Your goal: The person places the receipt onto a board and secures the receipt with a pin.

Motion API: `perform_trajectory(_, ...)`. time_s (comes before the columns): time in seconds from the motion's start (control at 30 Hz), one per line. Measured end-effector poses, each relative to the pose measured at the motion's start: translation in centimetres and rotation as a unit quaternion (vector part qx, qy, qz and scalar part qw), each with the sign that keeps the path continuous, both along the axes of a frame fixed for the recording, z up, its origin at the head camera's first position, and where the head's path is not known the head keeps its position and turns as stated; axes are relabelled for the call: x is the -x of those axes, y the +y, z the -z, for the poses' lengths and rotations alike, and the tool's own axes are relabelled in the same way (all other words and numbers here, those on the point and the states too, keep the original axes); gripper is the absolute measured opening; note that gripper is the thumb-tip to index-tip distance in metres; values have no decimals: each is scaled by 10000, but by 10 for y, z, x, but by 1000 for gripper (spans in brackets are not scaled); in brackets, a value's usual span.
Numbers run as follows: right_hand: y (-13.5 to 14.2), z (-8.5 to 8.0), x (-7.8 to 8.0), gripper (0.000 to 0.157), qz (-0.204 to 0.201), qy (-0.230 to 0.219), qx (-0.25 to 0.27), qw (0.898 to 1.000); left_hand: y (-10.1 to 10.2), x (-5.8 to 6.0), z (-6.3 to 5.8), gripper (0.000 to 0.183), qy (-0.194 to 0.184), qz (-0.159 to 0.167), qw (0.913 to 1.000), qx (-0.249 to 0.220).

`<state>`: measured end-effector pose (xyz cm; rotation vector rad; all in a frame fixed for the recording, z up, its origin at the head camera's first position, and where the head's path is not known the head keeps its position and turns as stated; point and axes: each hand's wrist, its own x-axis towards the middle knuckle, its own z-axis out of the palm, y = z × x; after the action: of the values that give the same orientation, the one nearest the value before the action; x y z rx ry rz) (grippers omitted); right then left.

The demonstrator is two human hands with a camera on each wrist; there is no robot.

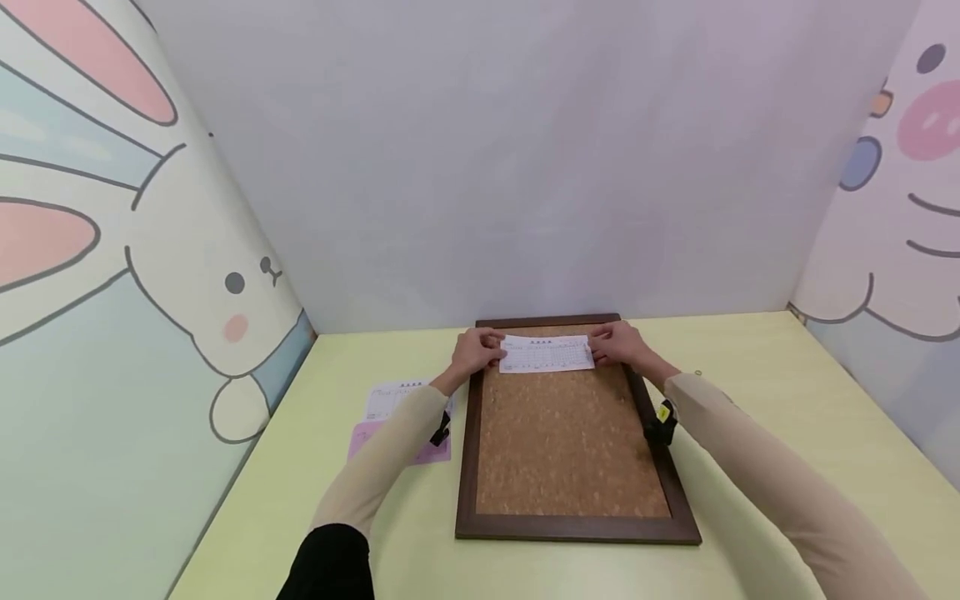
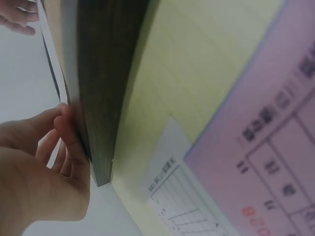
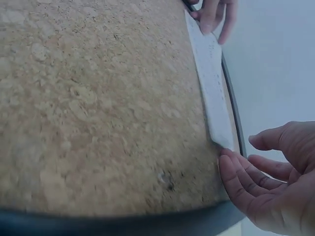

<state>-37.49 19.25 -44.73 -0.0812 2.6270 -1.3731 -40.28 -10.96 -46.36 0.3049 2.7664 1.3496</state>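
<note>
A white printed paper form (image 1: pixel 547 354) with a ruled grid lies across the top of a brown cork board (image 1: pixel 558 442) in a dark frame. At its left end my left hand (image 1: pixel 477 350) pinches the edge; thumb and forefinger meet there in the left wrist view, where the hand (image 2: pixel 49 167) is beside the frame. Over the right end is my right hand (image 1: pixel 618 342). In the right wrist view that hand (image 3: pixel 275 182) has fingertips right at the form's corner, its thumb held apart from them.
Left of the board, a second white form (image 1: pixel 386 400) and a pink form (image 1: pixel 362 435) lie on the pale yellow table (image 1: pixel 757 400), partly behind my left forearm. A small ring-like thing (image 1: pixel 698 372) lies right of the board. Walls with cartoon animals rise around the table.
</note>
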Motion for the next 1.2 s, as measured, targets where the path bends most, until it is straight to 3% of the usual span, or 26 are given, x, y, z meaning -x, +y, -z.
perform_trajectory(0.17, 19, -14, -4, 44, -137, 108, -104, 9998, 6, 7, -5, 30, 155, 230, 9982, 530)
perform_trajectory(0.37, 43, -31, -13, 43, -385, 269, -63, 9989, 2, 15, -13, 43, -70, 604, 9957, 697)
perform_trajectory(0.53, 64, -38, -20, 41, -469, 460, -216, 9976, 0, 18, -17, 48, -97, 705, 9940, 835)
perform_trajectory(0.8, 99, -31, -34, 34, -278, 438, -943, 9942, -1, 18, -17, 44, -24, 806, 9933, 825)
perform_trajectory(1.07, 114, -16, -49, 23, -316, 789, -1942, 9773, -2, 10, -13, 43, -27, 705, 9945, 778)
perform_trajectory(1.2, 114, -9, -59, 29, -392, 927, -2140, 9716, -1, 3, -6, 45, -63, 710, 9939, 836)
